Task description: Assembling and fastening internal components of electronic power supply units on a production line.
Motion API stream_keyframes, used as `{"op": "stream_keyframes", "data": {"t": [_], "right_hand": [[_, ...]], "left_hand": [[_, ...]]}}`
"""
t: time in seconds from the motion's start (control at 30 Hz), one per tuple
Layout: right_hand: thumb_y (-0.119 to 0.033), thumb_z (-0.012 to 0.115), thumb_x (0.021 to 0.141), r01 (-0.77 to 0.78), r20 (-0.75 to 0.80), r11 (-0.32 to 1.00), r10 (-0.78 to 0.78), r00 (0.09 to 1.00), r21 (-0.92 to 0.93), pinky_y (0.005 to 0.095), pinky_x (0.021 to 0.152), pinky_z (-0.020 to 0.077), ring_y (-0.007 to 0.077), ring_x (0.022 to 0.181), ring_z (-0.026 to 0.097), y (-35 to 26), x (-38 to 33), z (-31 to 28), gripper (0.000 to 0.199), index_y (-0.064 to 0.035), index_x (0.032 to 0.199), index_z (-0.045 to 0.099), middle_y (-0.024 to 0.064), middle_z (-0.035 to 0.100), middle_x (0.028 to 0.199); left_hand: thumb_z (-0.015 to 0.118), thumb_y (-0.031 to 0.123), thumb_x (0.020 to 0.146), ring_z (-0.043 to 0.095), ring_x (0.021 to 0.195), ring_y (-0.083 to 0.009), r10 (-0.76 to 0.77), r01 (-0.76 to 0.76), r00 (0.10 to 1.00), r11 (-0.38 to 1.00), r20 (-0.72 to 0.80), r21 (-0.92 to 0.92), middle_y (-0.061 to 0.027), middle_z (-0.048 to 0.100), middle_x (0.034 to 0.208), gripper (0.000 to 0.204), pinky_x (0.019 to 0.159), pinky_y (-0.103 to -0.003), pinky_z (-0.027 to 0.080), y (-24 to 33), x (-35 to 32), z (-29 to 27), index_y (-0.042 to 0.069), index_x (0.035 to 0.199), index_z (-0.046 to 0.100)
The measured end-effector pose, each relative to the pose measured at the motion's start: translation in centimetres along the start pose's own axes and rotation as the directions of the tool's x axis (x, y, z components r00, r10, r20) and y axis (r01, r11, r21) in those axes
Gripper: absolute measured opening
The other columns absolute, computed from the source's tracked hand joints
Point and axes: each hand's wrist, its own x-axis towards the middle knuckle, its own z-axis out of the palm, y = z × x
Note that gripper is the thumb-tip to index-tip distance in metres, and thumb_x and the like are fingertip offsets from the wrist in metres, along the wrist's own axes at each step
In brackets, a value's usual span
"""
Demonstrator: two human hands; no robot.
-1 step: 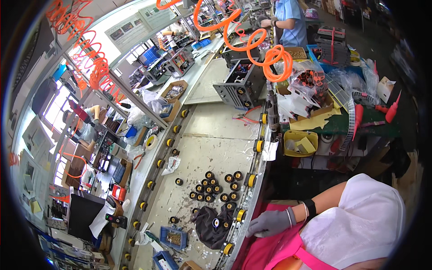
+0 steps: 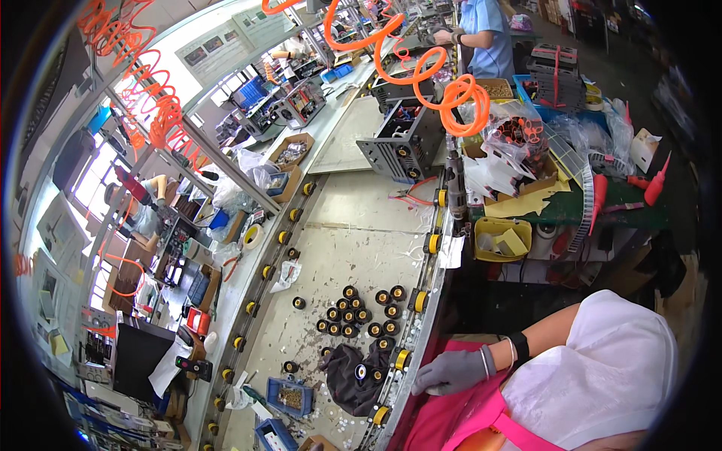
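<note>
My right hand, in a grey glove, rests low over the pink apron beside the bench's near rail. Its fingers lie loosely stretched, with nothing seen in them. A small grey patch at the bottom edge may be the tip of my left glove; its fingers are hidden. Nearest my right hand on the bench is a black cloth with a few black round knobs with brass-coloured centres lying on it. More such knobs stand clustered just beyond. Blue bins and a cardboard box lie at the near end.
Yellow rollers line both sides of the bench. Red-handled pliers and a grey metal chassis lie farther off. An orange coiled hose hangs overhead. Right stands a yellow bin; a person in blue works at the back.
A small grey patch now shows at the bottom edge, over the cardboard box. My right hand stays almost where it was, and the knobs have not moved.
</note>
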Motion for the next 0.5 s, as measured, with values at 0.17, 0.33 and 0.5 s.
{"op": "stream_keyframes", "data": {"t": [0.17,0.33,0.5], "right_hand": [[-0.008,0.057,0.084,-0.022,0.005,1.000,0.022,1.000,0.007,0.0351,0.077,0.0504,0.0280,0.091,0.061,-1.3,-0.5,-0.5,0.025,-0.0067,0.108,0.060,0.0092,0.061,0.103],[-0.008,0.057,0.083,-0.032,0.009,0.999,0.032,0.999,0.020,0.0344,0.079,0.0504,0.0272,0.095,0.061,-0.5,-0.2,-0.4,0.025,-0.0063,0.109,0.060,0.0096,0.062,0.105],[-0.006,0.056,0.083,-0.030,0.023,0.999,0.030,0.999,0.025,0.0342,0.079,0.0504,0.0271,0.095,0.061,-0.4,0.6,-0.6,0.026,-0.0066,0.109,0.060,0.0088,0.062,0.105]], "left_hand": [[0.065,0.017,0.086,0.058,0.093,-0.0227,-0.160,0.157,0.987,0.981,-0.019,-0.118,-0.0150,0.054,0.117,0.044,0.074,-0.030,0.053,-1.0,-2.2,0.7,-0.001,0.123,0.049],[0.061,0.011,0.086,0.056,0.099,-0.0226,-0.073,0.072,0.997,0.995,-0.006,-0.071,-0.0147,0.053,0.118,0.040,0.074,-0.030,0.052,-11.3,-0.2,-0.3,-0.001,0.122,0.050],[0.061,0.013,0.087,0.054,0.104,-0.0252,-0.061,0.063,0.998,0.994,-0.017,0.092,-0.0156,0.054,0.118,0.039,0.084,-0.033,0.048,-12.5,-0.3,0.0,-0.001,0.122,0.051]]}}
